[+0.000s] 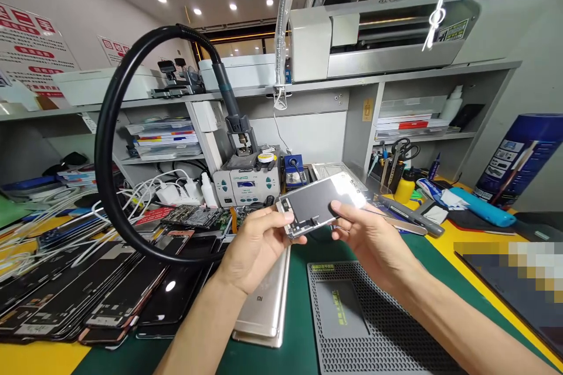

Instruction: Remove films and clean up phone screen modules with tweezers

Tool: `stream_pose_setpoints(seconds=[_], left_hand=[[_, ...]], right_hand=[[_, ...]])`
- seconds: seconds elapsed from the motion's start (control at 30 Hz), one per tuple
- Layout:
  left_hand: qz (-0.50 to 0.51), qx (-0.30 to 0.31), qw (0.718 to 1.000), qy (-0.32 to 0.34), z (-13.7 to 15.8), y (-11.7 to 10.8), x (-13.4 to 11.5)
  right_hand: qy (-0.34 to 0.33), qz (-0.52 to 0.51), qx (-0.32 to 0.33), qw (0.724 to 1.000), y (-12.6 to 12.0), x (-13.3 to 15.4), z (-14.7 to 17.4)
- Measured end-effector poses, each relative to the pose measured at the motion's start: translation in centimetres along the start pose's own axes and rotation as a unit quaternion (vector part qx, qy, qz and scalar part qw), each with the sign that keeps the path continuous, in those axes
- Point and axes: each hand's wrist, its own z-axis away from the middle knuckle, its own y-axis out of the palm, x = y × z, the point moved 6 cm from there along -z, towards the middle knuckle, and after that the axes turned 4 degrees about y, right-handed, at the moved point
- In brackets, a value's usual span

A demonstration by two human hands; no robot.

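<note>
Left hand (259, 241) and right hand (370, 235) hold — seemingly — a phone screen (314, 202).

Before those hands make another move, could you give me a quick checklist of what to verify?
1. Left hand gripping the phone part: ok, thumb on its left end.
2. Right hand gripping it too: ok, thumb on its face.
3. Part's far side undamaged: cannot tell, it faces away.
4. Grey mat within easy reach: ok, apparently, just below the hands.
5. Black hose off the left wrist: cannot tell, it disappears behind it.
</note>
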Motion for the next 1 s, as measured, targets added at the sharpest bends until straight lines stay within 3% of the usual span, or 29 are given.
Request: stream_pose_setpoints(seconds=[0.17, 0.3, 0.47, 0.73, 1.0], left_hand=[[-0.047, 0.039, 0.998, -0.017, 0.4, 1.1, 1.7], [-0.083, 0.028, 0.996, -0.014, 0.4, 1.0, 2.6], [-0.126, 0.018, 0.992, 0.022, 0.2, 0.8, 2.3], [-0.127, 0.069, 0.989, 0.023, 0.7, 1.5, 1.5], [-0.118, 0.050, 0.991, 0.022, 0.9, 1.5, 1.4]], right_hand=[[-0.010, -0.027, -0.009, 1.000, 0.1, -0.1, 0.3], [-0.015, -0.028, -0.023, 0.999, 0.0, -0.6, 0.4], [-0.012, -0.018, -0.011, 1.000, 0.2, -0.8, 0.5], [-0.002, 0.003, 0.025, 1.000, 0.9, -0.4, 0.8], [0.004, 0.008, 0.025, 1.000, 0.7, -0.7, 0.7]])
